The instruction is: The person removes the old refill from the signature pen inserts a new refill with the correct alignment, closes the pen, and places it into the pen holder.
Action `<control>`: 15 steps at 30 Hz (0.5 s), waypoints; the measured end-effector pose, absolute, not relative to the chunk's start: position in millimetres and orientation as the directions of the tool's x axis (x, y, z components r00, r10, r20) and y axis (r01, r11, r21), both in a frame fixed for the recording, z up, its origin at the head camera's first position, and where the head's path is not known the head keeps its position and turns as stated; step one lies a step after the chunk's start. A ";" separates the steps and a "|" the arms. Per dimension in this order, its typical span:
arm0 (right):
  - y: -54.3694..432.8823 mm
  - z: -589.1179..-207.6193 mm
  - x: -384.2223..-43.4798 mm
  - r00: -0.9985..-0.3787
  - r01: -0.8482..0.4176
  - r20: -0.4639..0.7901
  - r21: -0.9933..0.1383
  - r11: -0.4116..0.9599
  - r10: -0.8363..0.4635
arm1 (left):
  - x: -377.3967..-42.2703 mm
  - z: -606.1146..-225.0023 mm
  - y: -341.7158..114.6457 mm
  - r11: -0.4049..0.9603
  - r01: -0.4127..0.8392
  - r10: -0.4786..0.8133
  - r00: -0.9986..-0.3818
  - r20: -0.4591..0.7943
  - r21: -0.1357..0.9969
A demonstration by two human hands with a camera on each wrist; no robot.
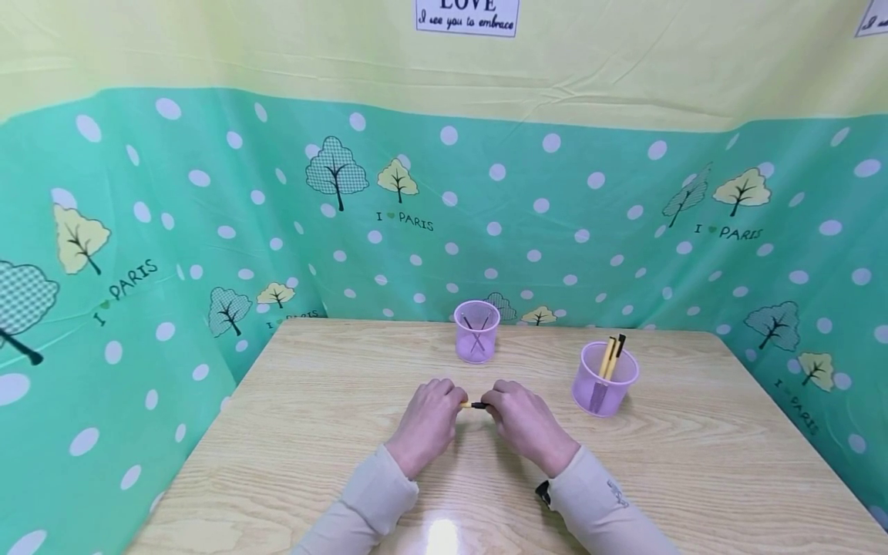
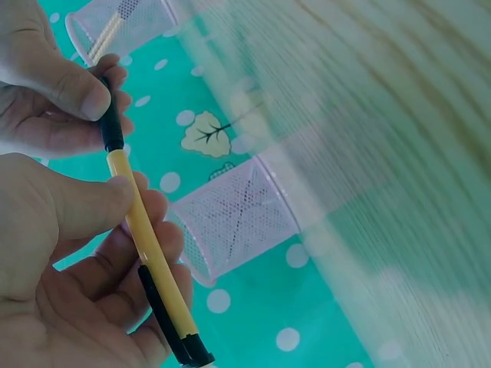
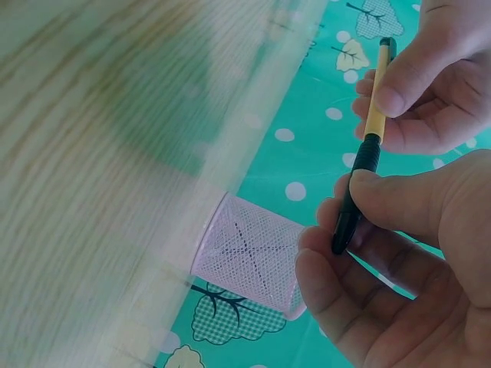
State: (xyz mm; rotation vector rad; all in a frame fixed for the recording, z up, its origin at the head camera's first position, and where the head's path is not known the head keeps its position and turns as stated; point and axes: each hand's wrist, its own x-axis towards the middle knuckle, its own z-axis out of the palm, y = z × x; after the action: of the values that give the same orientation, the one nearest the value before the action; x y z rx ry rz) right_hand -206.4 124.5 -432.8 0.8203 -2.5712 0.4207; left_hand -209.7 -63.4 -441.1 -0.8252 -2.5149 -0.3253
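Note:
A pen with a yellow barrel and black clip [image 2: 157,310] spans both hands above the table. My left hand [image 1: 432,420] pinches the yellow barrel between thumb and fingers. On the black front section [image 3: 360,184], my right hand [image 1: 523,420] has its thumb and fingertips, gripping close to the tip. In the left wrist view the black and yellow parts meet in line, between the two thumbs. Just beyond the hands stands a lilac mesh cup [image 1: 476,343] with thin dark crossed sticks showing in it.
To the right of my right hand, a wider lilac mesh cup [image 1: 598,395] holds yellow pens [image 1: 610,358] with black ends. Both cups stand on the light wood table [image 1: 333,393]. A green dotted cloth [image 1: 430,277] hangs behind and at the sides.

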 end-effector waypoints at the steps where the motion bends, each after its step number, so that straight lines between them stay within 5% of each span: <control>1: 124.5 -432.6 -206.3 -0.744 -0.604 0.465 -0.159 0.781 -0.480 | -209.6 -441.1 -63.4 0.792 0.606 0.495 -0.709 0.502 0.075; 15: 125.4 -431.3 -206.4 -0.731 -0.609 0.489 -0.155 0.778 -0.475 | -210.5 -438.4 -65.2 0.796 0.598 0.486 -0.721 0.495 0.089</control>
State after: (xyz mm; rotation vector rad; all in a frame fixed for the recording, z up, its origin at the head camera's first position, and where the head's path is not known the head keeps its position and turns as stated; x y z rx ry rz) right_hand -206.4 125.4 -431.3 0.8183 -2.5420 0.4273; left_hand -210.5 -65.2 -438.4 -0.8109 -2.5298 -0.3365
